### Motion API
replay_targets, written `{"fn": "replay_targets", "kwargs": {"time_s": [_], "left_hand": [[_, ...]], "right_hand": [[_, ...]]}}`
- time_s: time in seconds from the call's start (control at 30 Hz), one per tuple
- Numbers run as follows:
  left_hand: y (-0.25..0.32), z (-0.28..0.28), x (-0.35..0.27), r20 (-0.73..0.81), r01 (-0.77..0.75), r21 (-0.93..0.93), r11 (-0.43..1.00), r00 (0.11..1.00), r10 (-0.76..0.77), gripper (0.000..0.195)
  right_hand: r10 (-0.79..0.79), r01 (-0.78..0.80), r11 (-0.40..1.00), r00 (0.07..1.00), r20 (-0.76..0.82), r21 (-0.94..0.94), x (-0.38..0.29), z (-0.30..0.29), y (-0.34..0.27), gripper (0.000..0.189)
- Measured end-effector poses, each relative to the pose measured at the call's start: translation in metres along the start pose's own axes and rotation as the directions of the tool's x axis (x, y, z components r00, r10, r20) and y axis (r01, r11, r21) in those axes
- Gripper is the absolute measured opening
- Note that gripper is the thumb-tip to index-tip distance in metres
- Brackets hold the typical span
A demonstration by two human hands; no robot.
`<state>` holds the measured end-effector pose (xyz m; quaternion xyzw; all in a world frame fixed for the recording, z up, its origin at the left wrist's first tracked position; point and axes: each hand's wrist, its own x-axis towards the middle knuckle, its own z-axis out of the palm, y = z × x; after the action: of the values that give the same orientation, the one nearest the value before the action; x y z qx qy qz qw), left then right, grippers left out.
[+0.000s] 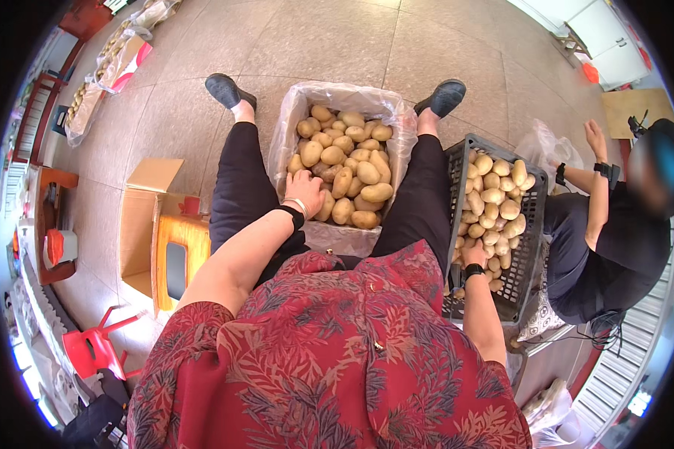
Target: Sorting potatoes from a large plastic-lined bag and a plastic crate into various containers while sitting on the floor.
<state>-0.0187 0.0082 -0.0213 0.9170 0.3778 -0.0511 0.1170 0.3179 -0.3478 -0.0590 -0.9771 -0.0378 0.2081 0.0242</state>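
Between my legs stands a box lined with clear plastic and filled with potatoes. My left hand rests on the potatoes at the box's near left corner; whether its fingers grip one cannot be told. To the right is a black plastic crate, also holding many potatoes. My right hand reaches down among the potatoes at the crate's near left side. Its fingertips are partly hidden, so a grip on a potato cannot be made out.
A seated co-worker is right of the crate, hands raised near a clear plastic bag. At left stand an open cardboard box, a wooden stool and a red plastic stool. Lined boxes of potatoes lie far left.
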Motion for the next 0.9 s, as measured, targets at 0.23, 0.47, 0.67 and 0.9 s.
{"fn": "replay_targets", "kwargs": {"time_s": [0.23,0.47,0.67,0.9], "left_hand": [[-0.002,0.013,-0.003,-0.004,0.011,-0.071,0.997,1.0,-0.012,0.034],[0.003,0.003,-0.006,0.112,-0.068,-0.011,0.998,0.991,0.069,0.039],[0.017,-0.006,-0.01,0.246,-0.137,0.038,0.99,0.961,0.123,0.049],[0.018,-0.007,-0.008,0.22,-0.116,-0.002,0.993,0.969,0.114,0.049]], "right_hand": [[0.012,-0.013,0.999,1.0,-0.018,-0.051,0.0,-0.005,-0.003,0.079],[0.007,-0.003,0.999,0.994,-0.112,0.038,-0.02,-0.014,-0.01,0.068],[-0.03,0.032,0.999,0.994,-0.109,0.019,-0.009,-0.002,0.01,0.063],[-0.002,-0.022,0.789,0.999,0.038,0.615,0.006,0.022,0.085,0.062]]}}
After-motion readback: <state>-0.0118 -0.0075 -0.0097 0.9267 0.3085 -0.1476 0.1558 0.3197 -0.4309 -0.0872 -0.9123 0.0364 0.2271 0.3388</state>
